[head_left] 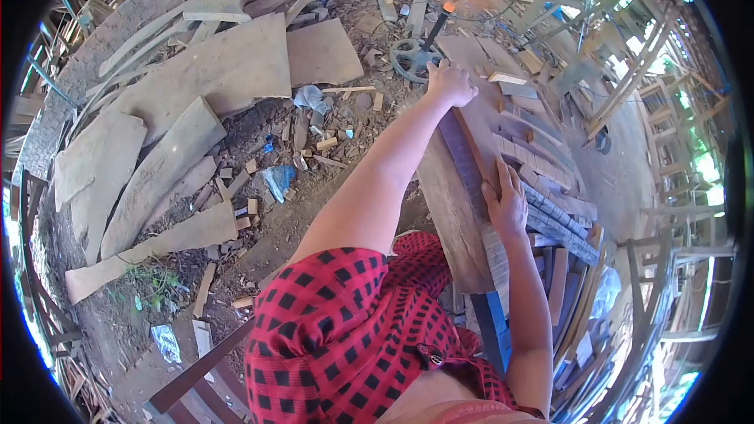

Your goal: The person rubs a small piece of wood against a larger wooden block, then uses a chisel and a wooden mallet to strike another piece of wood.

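A long reddish-brown board point(477, 129) lies lengthwise over the stacked timber in front of me. At its far end, just below a spoked metal wheel, is my left hand point(452, 84), its fingers curled over the wood; their undersides are hidden. My right hand point(506, 198) rests along the nearer part of the same board, fingers stretched out and thumb apart. Left of the board runs a wide, rough, pale plank point(448, 196). Short wood pieces point(534, 161) lie in a row to the right.
The spoked wheel point(408, 59) and a dark upright handle with an orange tip point(448, 7) stand beyond my left hand. Large curved slabs point(212, 67) lie on the ground at left, among offcuts and blue plastic scraps point(278, 181). Wooden frames point(667, 165) stand at right.
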The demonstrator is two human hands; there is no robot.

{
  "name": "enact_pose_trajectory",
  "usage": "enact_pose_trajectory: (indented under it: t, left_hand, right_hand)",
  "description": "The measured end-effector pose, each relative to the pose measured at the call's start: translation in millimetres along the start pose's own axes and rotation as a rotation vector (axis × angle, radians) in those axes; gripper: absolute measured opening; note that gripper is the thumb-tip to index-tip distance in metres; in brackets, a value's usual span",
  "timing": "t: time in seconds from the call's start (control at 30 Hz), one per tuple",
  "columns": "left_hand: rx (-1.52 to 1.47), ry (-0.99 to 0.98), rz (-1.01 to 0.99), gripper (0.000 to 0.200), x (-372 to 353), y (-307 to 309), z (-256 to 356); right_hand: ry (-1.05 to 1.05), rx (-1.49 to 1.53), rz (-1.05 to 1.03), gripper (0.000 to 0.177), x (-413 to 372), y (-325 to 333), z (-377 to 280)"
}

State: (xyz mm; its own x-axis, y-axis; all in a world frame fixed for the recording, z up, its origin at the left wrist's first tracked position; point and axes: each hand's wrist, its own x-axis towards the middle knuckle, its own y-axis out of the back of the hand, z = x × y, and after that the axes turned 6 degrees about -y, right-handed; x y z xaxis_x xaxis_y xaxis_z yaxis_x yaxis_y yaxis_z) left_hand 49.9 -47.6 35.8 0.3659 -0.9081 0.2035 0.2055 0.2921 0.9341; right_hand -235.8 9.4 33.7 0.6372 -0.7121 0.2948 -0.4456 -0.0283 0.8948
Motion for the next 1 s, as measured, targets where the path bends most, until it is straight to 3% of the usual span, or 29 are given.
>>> enact_pose_trajectory:
  t: [0.1,0.3,0.7,0.83,1.0]
  left_hand:
    - [-0.054,0.029,-0.121,0.056,-3.3,1.9,4.7]
    - [0.043,-0.025,-0.041,0.057,-23.2,7.1,15.5]
    - [-0.047,-0.146,0.010,0.065,-139.5,1.4,85.3]
    - [-0.084,-0.160,-0.024,0.065,-138.1,10.9,76.0]
    - [0.025,-0.043,-0.062,0.065,-88.4,19.4,26.7]
  right_hand:
    - [-0.055,0.007,-0.013,0.057,-5.9,1.3,-3.8]
    - [-0.117,-0.054,-0.048,0.058,-23.2,13.9,-9.8]
    - [-0.084,-0.095,-0.064,0.060,-156.5,67.0,-16.4]
    - [-0.119,-0.060,-0.110,0.060,-146.0,65.8,-20.8]
    - [-0.070,0.001,-0.084,0.059,-85.2,38.5,-30.8]
